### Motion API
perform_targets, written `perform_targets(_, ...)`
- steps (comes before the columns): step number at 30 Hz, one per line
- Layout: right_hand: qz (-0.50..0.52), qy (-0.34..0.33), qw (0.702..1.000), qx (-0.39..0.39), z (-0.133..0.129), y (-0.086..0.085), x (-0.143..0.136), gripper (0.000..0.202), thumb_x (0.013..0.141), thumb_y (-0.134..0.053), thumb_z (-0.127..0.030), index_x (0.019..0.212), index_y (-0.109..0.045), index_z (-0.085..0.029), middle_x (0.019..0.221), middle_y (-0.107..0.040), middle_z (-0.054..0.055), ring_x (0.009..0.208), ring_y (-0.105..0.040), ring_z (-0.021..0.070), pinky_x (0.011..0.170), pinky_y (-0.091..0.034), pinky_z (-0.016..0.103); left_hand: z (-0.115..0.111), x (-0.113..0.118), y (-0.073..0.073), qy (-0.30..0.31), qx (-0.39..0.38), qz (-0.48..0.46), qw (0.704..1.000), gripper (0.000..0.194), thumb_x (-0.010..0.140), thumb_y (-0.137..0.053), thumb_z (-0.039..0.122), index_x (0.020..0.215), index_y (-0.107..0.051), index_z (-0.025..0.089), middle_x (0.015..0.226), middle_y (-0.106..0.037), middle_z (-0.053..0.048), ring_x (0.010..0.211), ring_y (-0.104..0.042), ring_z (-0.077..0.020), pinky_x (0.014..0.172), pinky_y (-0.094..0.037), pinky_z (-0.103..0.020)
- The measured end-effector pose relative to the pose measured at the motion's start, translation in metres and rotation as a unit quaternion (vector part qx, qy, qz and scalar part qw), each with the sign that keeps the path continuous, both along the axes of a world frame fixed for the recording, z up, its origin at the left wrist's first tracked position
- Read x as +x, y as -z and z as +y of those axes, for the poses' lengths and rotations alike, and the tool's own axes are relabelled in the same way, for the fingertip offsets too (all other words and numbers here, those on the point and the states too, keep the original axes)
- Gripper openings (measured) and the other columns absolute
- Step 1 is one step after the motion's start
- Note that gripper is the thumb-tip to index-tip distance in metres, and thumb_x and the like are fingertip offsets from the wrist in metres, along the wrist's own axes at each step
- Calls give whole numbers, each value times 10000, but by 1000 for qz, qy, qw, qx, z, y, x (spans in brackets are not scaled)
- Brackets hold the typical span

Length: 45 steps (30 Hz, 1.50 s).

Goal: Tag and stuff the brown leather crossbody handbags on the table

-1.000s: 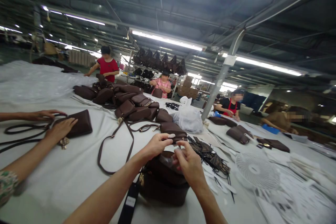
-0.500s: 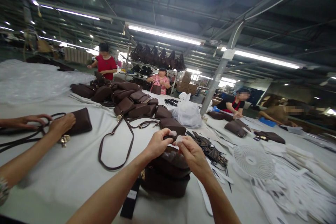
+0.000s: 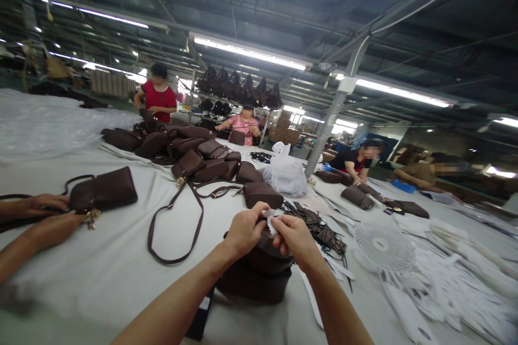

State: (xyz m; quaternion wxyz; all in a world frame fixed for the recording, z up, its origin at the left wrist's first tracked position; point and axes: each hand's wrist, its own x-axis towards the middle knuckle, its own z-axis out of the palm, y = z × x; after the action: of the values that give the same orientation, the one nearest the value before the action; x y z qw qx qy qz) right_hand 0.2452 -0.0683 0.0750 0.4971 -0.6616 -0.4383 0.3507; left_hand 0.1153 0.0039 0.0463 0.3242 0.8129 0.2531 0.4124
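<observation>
Directly in front of me a dark brown leather bag (image 3: 254, 279) stands on the cloth-covered table. Over its top, my left hand (image 3: 246, 230) pinches a small white piece of thin paper or tissue (image 3: 270, 221). My right hand (image 3: 297, 234) also has thumb and fingers closed on that white piece, close against the left fingertips. What the white piece wraps, if anything, is hidden by the fingers. Partly under my left forearm lies a black tag (image 3: 199, 315). Just beyond my hands rests another brown bag (image 3: 263, 194).
A heap of brown bags (image 3: 194, 143) lies ahead, with a loose strap (image 3: 150, 234) nearer. On the left, a co-worker's hands (image 3: 52, 221) hold a brown bag (image 3: 106, 188). To the right are black tags (image 3: 313, 223), a white fan (image 3: 384, 248) and white strips (image 3: 457, 291).
My right fingers have come in against the left ones, and the white piece now spans both hands. The co-worker's hands at left moved back toward the left along the bag.
</observation>
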Motion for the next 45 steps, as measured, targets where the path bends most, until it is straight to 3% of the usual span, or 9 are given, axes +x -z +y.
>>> perform_targets(6,10,-32,999,-28,-1,-4,7,307,697,-670,-424,579,-577,-156,375,-553,-31,261,-393,43,297,-267,146,-2,-1,9,9,53,22,998,287,831,-493,161,1087,-578,261,910,-713,-11,837,-668,-192,766,-462,-261)
perform_targets(17,11,-33,999,-39,1,0,11,244,696,-597,-336,526,-557,-165,331,-492,-47,251,-358,47,282,-233,150,-5,0,13,12,54,22,998,236,848,-482,176,1054,-565,256,935,-708,-9,862,-668,-195,767,-460,-262)
perform_targets(26,12,-38,999,1,0,4,7,281,703,-613,-415,574,-548,-175,330,-438,-84,280,-336,41,309,-221,155,-3,0,9,24,0,-17,1000,218,794,-496,138,965,-589,235,907,-698,-6,855,-655,-182,795,-475,-259)
perform_targets(36,20,-32,999,36,-5,10,3,326,711,-596,-485,602,-529,-185,313,-402,-100,281,-298,40,328,-190,165,-2,1,11,30,-39,-55,997,241,802,-544,170,1032,-569,236,1003,-721,-32,981,-664,-208,903,-480,-298)
perform_targets(45,13,-7,1000,27,2,13,2,282,710,-604,-399,565,-497,-182,336,-448,-82,281,-349,36,305,-227,141,-4,-1,18,20,46,-1,999,247,828,-489,133,1009,-616,245,945,-716,-10,876,-667,-183,809,-471,-257)
